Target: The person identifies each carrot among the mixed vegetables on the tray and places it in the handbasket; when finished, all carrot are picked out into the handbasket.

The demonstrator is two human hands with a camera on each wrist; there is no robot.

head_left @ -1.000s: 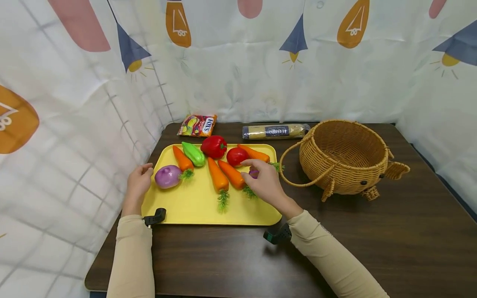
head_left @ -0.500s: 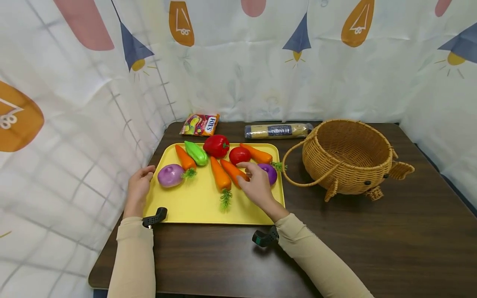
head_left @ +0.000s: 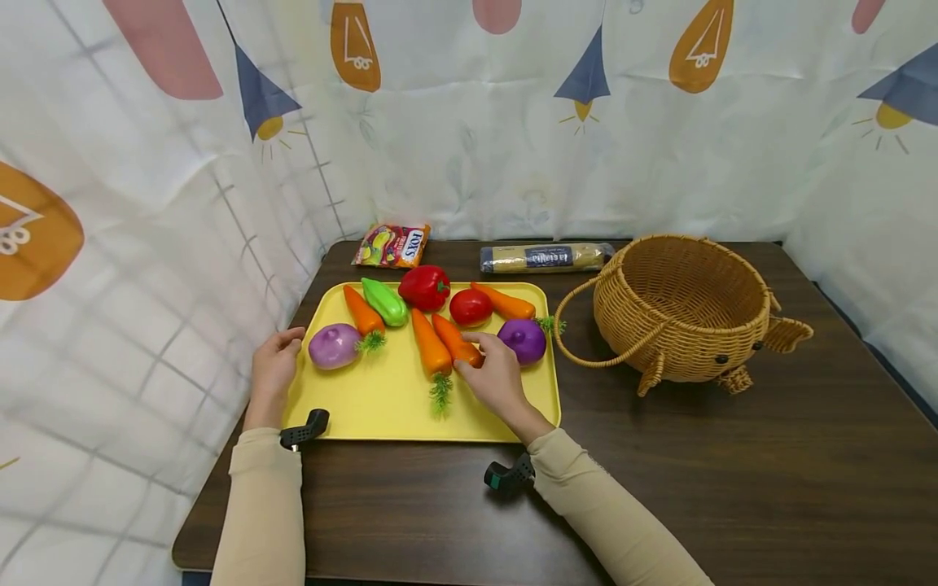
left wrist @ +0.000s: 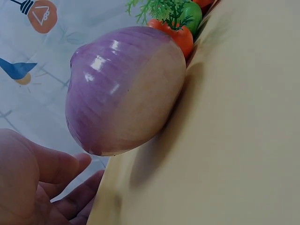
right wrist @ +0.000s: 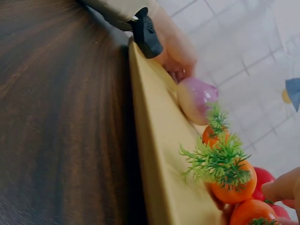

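"Scanning our dark table (head_left: pixel 733 472), what do we see?"

"Our yellow tray (head_left: pixel 374 407), then the wicker basket (head_left: pixel 689 352) beside it."

"And our hands?"

"Left hand (head_left: pixel 274 370), relaxed by the tray's edge; right hand (head_left: pixel 500 376), thumb and forefinger flanking an orange carrot (head_left: pixel 451 336) on the tray, though we can't tell whether they pinch it."

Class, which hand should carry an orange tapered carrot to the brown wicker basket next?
Probably the right hand, at one carrot, nearer the basket; the left hand by the yellow rectangular tray's left edge.
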